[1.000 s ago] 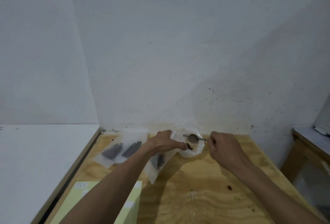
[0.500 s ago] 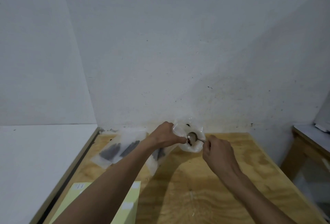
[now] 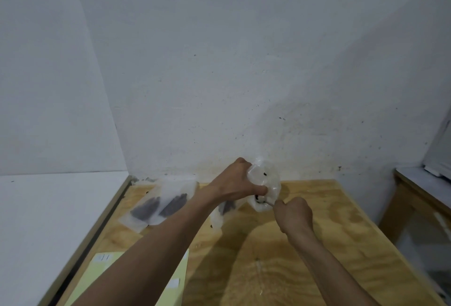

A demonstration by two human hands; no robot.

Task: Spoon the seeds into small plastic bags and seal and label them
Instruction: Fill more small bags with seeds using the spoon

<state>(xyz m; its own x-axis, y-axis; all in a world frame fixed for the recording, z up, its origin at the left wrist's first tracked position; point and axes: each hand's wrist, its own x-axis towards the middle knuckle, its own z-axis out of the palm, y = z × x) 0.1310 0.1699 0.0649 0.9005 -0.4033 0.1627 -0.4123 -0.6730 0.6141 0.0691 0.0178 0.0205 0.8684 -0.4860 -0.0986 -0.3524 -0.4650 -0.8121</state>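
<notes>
My left hand (image 3: 235, 183) grips a crumpled clear plastic bag (image 3: 264, 178) near the wall, with a few dark seeds inside it. My right hand (image 3: 294, 215) is closed on a metal spoon (image 3: 266, 202); only a short piece of the handle shows, and the bowl is inside the bag's lower part among dark seeds. A small clear bag with dark seeds (image 3: 225, 210) lies under my left wrist. Two more filled small bags (image 3: 161, 204) lie flat to the left on the plywood table (image 3: 341, 244).
A pale yellow sheet with white label stickers (image 3: 170, 288) lies at the near left of the table. A white surface (image 3: 48, 220) adjoins the left edge. The wall stands right behind the bags. Another wooden table (image 3: 415, 198) stands at the right.
The spoon went from above the bag's mouth down into the bag. My left hand lifted and tilted the bag; my right hand came nearer and lower.
</notes>
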